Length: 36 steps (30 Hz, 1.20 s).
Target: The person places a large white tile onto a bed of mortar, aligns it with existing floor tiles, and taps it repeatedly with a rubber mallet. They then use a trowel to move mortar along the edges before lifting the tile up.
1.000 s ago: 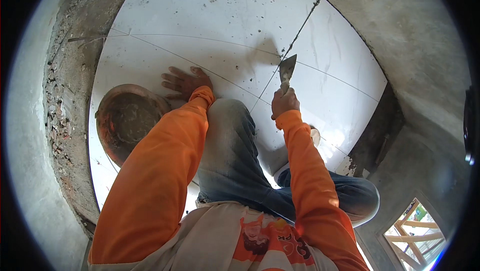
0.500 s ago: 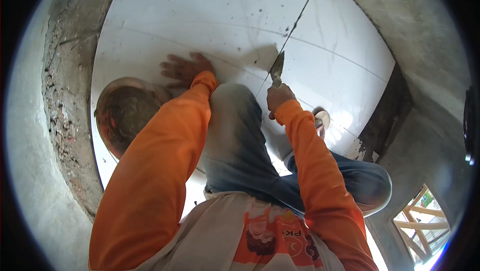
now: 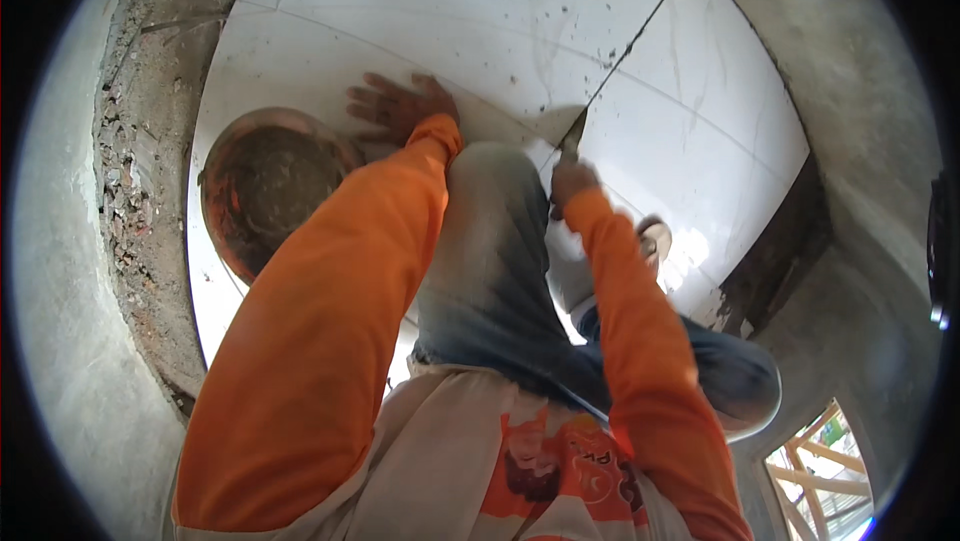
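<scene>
My right hand (image 3: 573, 184) is closed round the handle of a small pointed trowel (image 3: 574, 131). The trowel's tip lies at the dark joint (image 3: 640, 33) between the white floor tiles, and its blade looks narrow, turned partly edge-on. Slight motion blur softens that hand. To the left, my left hand (image 3: 405, 106) rests flat on a white tile (image 3: 480, 36) with its fingers spread, holding nothing. Beside it stands a round basin (image 3: 222, 226) with a reddish-brown inside, containing grey mortar (image 3: 285, 173); my left sleeve covers part of its near side.
My bent knee (image 3: 485, 191) comes between my hands, and my foot (image 3: 655, 239) is on the tiles at right. Rough, crumbled concrete (image 3: 130, 211) borders the floor on the left. A dark untiled strip (image 3: 775, 241) runs along the right, below a grey wall (image 3: 860, 131).
The trowel has moved a little toward me along the joint, and its blade has turned narrower to view. My left hand stays flat on the tile. The whole view has shifted slightly.
</scene>
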{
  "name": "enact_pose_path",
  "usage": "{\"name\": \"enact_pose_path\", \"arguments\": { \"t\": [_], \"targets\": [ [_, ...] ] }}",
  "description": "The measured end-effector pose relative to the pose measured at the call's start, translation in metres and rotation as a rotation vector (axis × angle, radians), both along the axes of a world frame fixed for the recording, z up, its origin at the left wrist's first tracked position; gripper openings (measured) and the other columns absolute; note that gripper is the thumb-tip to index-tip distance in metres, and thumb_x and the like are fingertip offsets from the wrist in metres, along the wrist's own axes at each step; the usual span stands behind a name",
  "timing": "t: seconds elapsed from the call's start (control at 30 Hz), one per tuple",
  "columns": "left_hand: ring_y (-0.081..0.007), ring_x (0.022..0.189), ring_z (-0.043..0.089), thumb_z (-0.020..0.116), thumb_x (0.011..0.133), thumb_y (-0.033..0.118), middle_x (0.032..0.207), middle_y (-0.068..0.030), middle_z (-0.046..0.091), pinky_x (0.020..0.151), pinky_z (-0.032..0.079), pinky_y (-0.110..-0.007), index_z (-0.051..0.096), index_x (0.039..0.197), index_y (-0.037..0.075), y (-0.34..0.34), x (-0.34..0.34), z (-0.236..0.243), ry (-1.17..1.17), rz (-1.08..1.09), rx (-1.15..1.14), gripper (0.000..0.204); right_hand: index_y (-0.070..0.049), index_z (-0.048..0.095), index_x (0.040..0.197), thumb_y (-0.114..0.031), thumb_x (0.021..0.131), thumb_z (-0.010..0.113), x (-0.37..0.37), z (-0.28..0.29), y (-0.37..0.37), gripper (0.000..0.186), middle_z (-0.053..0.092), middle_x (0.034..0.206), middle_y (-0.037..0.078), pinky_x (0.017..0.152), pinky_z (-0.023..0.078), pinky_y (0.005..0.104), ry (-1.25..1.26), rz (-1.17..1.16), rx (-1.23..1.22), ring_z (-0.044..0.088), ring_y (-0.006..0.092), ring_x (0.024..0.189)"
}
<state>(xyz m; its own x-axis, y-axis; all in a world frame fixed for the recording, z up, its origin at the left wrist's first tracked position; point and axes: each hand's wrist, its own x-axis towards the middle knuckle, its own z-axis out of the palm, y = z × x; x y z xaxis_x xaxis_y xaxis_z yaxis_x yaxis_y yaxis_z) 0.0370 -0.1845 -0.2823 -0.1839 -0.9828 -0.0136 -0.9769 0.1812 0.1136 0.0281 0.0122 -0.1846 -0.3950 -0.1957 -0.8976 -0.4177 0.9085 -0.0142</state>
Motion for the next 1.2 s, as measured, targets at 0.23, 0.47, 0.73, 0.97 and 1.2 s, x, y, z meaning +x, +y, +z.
{"name": "enact_pose_path", "arguments": {
  "t": [0.23, 0.47, 0.73, 0.97, 1.2],
  "targets": [
    [-0.0378, 0.138, 0.014, 0.048, 0.081, 0.041, 0.15, -0.0194, 0.014, 0.106, 0.01, -0.064, 0.025, 0.143, 0.008, 0.01, -0.014, 0.017, -0.03, -0.014, -0.096, 0.073, 0.001, 0.058, 0.092, -0.019, 0.07, 0.074, -0.03, -0.023, 0.018, 0.034, 0.067, 0.078, 0.012, 0.075, 0.051, 0.0364, 0.035, -0.118, -0.145, 0.065, 0.0254, 0.074],
    [-0.0381, 0.137, 0.016, 0.048, 0.08, 0.041, 0.149, -0.0197, 0.015, 0.106, 0.011, -0.064, 0.025, 0.142, 0.008, -0.004, 0.005, 0.003, -0.04, -0.016, -0.194, 0.074, 0.0, 0.057, 0.101, -0.017, 0.086, 0.051, -0.037, 0.146, 0.009, 0.023, 0.063, 0.078, 0.009, 0.077, 0.051, 0.0367, -0.37, -0.038, -0.03, 0.064, 0.0206, 0.064],
    [-0.038, 0.136, 0.019, 0.047, 0.084, 0.038, 0.148, -0.0187, 0.021, 0.105, 0.018, -0.062, 0.031, 0.139, 0.006, -0.043, 0.01, -0.06, 0.183, -0.104, -0.199, 0.066, -0.001, 0.052, 0.114, -0.023, 0.094, 0.048, -0.161, 0.256, 0.188, 0.03, 0.052, 0.073, 0.01, 0.053, 0.047, 0.0271, 0.653, -0.259, -0.597, 0.055, 0.0126, 0.06],
    [-0.035, 0.127, 0.036, 0.056, 0.084, 0.023, 0.135, -0.0181, 0.042, 0.104, 0.03, -0.045, 0.044, 0.129, 0.003, 0.022, -0.095, 0.05, 0.112, -1.689, 0.418, 0.05, -0.004, 0.054, 0.081, -0.031, 0.094, 0.048, -0.118, 0.098, 0.336, 0.03, 0.052, 0.058, 0.003, 0.041, 0.041, 0.0286, 0.748, -1.014, -0.809, 0.051, 0.0126, 0.045],
    [-0.0336, 0.132, 0.024, 0.048, 0.085, 0.045, 0.141, -0.0186, 0.03, 0.107, 0.02, -0.048, 0.038, 0.134, 0.001, 0.263, 0.024, 0.038, -0.422, -1.091, 0.258, 0.066, -0.003, 0.052, 0.09, -0.031, 0.091, 0.045, -0.179, -0.008, 0.324, 0.029, 0.059, 0.069, 0.021, 0.058, 0.046, 0.0454, 0.87, -0.466, -0.871, 0.057, 0.0417, 0.067]
  ]
}}
